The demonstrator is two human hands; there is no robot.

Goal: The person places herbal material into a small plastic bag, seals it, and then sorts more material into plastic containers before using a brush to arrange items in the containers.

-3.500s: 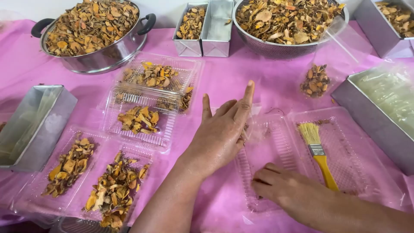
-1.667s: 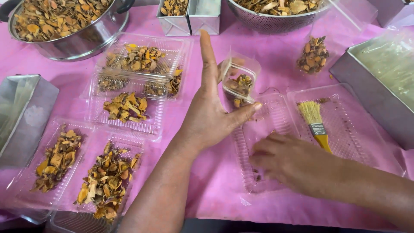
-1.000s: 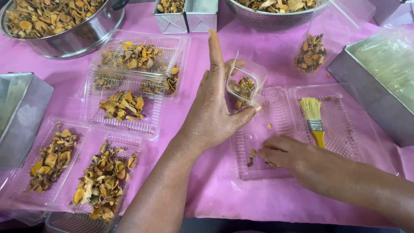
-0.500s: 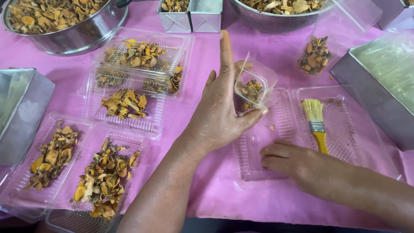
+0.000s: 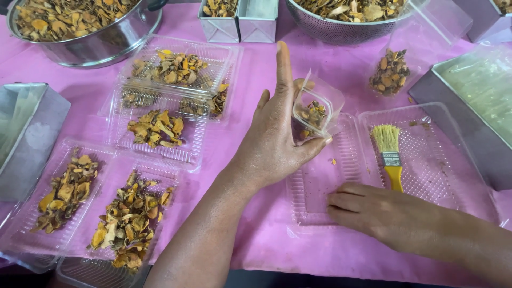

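Pink cloth covers the whole table, soft and slightly creased; all positions below are referenced to the open clear clamshell tray at centre right.

Steel pot, far up and left of the tray, round and polished, is heaped with dried orange-brown slices. Steel colander, above the tray, is perforated and also full. Filled clamshell trays lie well left of it, thin ribbed plastic, glossy. Yellow-handled brush lies inside the tray's right half, pale bristles upward.

Left hand, at the tray's upper left corner, pinches a small clear plastic bag between thumb and fingers, forefinger extended straight up. The bag is held open and tilted just above the tray's left half, partly filled with dried slices. Right hand rests flat on the tray's near edge, fingers together, holding nothing.

Risks, as judged: the bag film is limp and the grip narrow, so its mouth may collapse or slip and spill slices onto the cloth. The tray is light; pressure on its edge could tip it. Crumbs are already scattered on the tray floor
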